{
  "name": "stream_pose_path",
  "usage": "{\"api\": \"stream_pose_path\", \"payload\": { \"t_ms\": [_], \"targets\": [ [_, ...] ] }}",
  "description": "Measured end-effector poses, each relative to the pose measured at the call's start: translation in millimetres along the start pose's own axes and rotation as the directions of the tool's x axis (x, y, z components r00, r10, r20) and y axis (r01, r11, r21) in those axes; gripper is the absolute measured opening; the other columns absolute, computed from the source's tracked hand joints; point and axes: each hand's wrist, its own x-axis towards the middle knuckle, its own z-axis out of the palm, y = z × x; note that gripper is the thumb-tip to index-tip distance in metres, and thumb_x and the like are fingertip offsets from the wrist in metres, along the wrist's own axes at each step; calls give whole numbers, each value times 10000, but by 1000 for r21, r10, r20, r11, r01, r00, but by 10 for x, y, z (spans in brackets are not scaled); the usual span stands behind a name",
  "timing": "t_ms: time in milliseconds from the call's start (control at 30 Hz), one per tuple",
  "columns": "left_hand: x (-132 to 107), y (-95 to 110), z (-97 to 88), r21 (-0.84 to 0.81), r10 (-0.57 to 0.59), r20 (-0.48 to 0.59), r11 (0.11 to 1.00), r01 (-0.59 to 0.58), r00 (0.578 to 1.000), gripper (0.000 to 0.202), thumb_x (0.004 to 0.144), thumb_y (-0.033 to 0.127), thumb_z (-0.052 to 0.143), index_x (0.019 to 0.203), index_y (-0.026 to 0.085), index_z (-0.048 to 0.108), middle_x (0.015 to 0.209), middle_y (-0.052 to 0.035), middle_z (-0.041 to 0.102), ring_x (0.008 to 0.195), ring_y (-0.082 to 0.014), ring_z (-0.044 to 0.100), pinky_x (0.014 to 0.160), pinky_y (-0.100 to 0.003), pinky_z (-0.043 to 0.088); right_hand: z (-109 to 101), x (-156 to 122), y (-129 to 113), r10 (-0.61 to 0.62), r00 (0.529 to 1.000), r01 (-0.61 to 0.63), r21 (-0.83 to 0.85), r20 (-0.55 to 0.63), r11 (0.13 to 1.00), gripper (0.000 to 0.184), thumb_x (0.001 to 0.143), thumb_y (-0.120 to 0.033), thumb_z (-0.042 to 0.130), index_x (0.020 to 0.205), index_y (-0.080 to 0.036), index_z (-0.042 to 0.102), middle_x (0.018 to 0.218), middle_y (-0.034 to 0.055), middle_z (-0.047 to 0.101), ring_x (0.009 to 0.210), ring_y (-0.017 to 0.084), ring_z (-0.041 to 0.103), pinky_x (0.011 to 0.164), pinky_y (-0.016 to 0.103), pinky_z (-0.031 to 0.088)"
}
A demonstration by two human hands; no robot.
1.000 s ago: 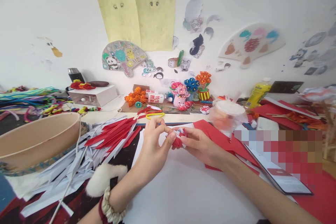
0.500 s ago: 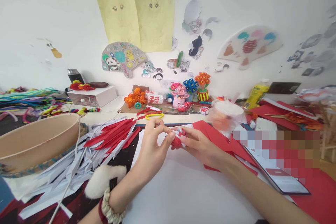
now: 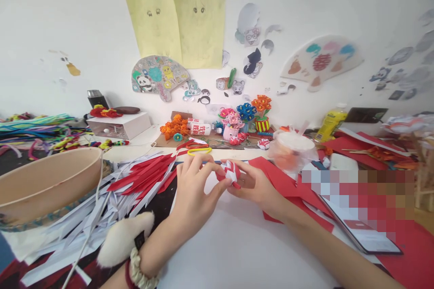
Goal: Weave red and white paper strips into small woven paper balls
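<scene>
A small ball woven from red and white paper strips (image 3: 232, 172) is held between both hands above a large white sheet (image 3: 244, 239). My left hand (image 3: 200, 185) pinches its left side with thumb and forefinger. Around its right side curl the fingers of my right hand (image 3: 256, 185). Left of the hands lie loose red paper strips (image 3: 145, 177) and white paper strips (image 3: 77, 223). Yellow-handled scissors (image 3: 200, 151) rest just beyond my left hand. Similar red-and-white woven pieces (image 3: 263, 143) sit farther back.
A beige oval bowl (image 3: 50, 180) stands at the left, a white cable (image 3: 98, 198) beside it. Red paper (image 3: 278, 180) and a tablet-like device (image 3: 376, 239) lie to the right. Behind are a wrapped cup (image 3: 293, 146), a yellow bottle (image 3: 330, 123) and craft flowers (image 3: 261, 106).
The woven ball has been turned, so more of its white strips face me. Both hands have shifted their grip slightly while still holding it.
</scene>
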Motion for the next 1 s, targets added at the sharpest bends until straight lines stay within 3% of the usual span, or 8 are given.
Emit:
{"api": "stream_pose_path", "payload": {
  "t_ms": [133, 333, 467, 533, 633, 767, 1000],
  "targets": [
    [8, -6, 16, -10, -44, 39, 999, 44, 998, 81, 842, 322, 649, 873, 248, 635, 1022, -27, 559, 996, -232, 469, 807, -358, 307, 8, 7, 37, -47, 999, 47, -47, -1, 998, 581, 747, -276, 762, 1292, -278, 558, 1252, 69, 557, 1146, 247, 564, 956, 390, 496],
    [34, -23, 5, -190, -153, 140, 965, 178, 978, 104, 821, 346, 662, 787, 250, 642, 967, -13, 559, 992, -232, 475, 853, -372, 317, -28, -19, 46, 8, 1000, -8, -67, -12, 998, 622, 729, -219, 762, 1305, -312, 548, 1217, 54, 552, 1063, 224, 598, 905, 386, 510],
    [64, -8, -25, -384, -189, 203, 887, 255, 961, 125, 824, 316, 639, 741, 226, 619, 905, -14, 552, 986, -221, 492, 907, -374, 334, -79, -22, -44, 116, 980, -143, 169, 162, 975, 683, 721, -288, 777, 1346, -298, 501, 1200, 68, 598, 1087, 232, 575, 919, 409, 481],
    [74, 10, -44, -431, -198, 237, 856, 286, 951, 140, 829, 326, 624, 735, 223, 614, 904, -16, 554, 985, -220, 502, 925, -376, 339, -92, -16, -64, 142, 966, -204, 301, 214, 932, 609, 767, -415, 724, 1324, -270, 524, 1176, 82, 612, 1081, 234, 576, 910, 410, 476],
    [72, 28, -52, -451, -198, 271, 839, 306, 942, 167, 829, 344, 614, 723, 215, 604, 930, -24, 557, 995, -223, 507, 943, -381, 348, -70, -7, -29, 180, 959, -246, 328, 218, 912, 442, 838, -515, 620, 1152, -204, 636, 1063, 87, 633, 948, 201, 615, 818, 345, 490],
    [54, 29, -35, -424, -192, 255, 859, 288, 948, 180, 831, 358, 610, 719, 217, 613, 922, -29, 555, 979, -228, 514, 939, -402, 371, -23, -5, 28, 210, 954, -265, 273, 215, 925, 295, 830, -428, 675, 946, -157, 664, 830, 30, 605, 723, 136, 602, 677, 269, 461],
    [40, 40, -37, -379, -137, 222, 900, 216, 965, 157, 839, 310, 615, 713, 216, 616, 957, -38, 573, 977, -227, 514, 919, -414, 400, -75, -13, -28, 222, 944, -279, 234, 244, 931, 184, 840, -330, 680, 842, -148, 658, 785, 20, 595, 685, 121, 563, 660, 272, 437]
  ]
}}
